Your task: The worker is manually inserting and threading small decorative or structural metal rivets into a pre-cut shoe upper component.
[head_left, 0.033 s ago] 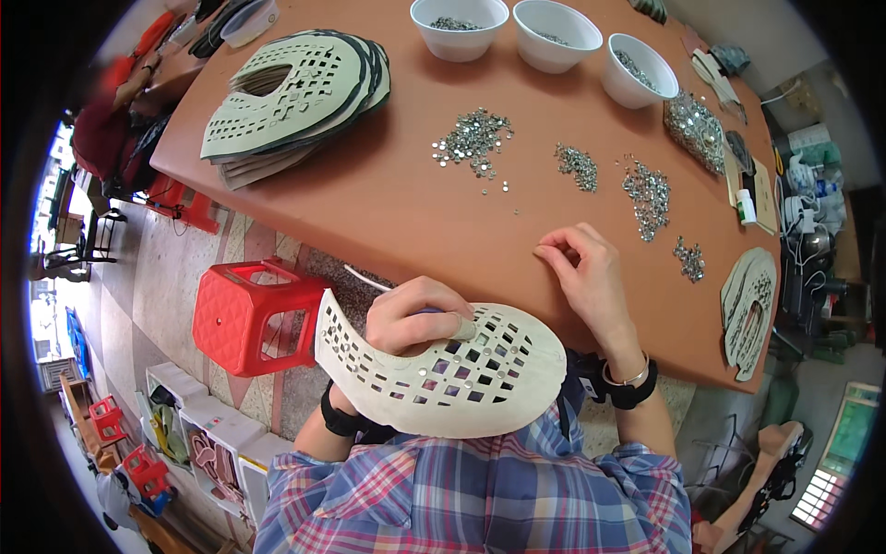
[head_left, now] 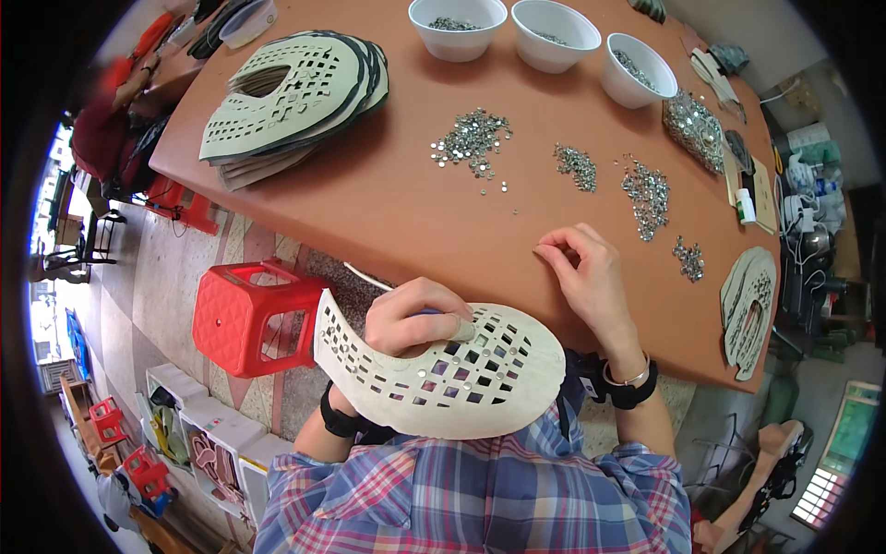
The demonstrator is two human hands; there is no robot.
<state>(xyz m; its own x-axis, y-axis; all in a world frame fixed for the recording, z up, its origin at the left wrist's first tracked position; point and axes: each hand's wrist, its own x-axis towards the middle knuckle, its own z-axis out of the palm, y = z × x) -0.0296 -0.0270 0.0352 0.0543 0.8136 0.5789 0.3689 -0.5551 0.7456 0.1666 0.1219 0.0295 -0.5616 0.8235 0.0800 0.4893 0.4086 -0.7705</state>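
My left hand (head_left: 413,316) is closed on the inner edge of a cream shoe upper (head_left: 452,417), a curved piece punched with rows of diamond-shaped holes. A few small round studs show between the holes. A thin white stick (head_left: 365,276) sticks out behind this hand, and a bit of blue shows between its fingers; I cannot tell whether they belong together. Over the table's near edge, my right hand (head_left: 591,282) is closed, thumb and forefinger pinched together. Whatever lies between those fingertips is too small to make out. Loose silvery studs (head_left: 474,138) lie in a pile beyond the hands.
Smaller stud piles (head_left: 649,198) lie on the brown table (head_left: 406,217). White bowls (head_left: 554,57) with studs stand at the back, beside a clear bag of studs (head_left: 694,134). Stacked uppers (head_left: 295,97) lie far left, more uppers (head_left: 748,314) at right. A red stool (head_left: 235,319) stands left.
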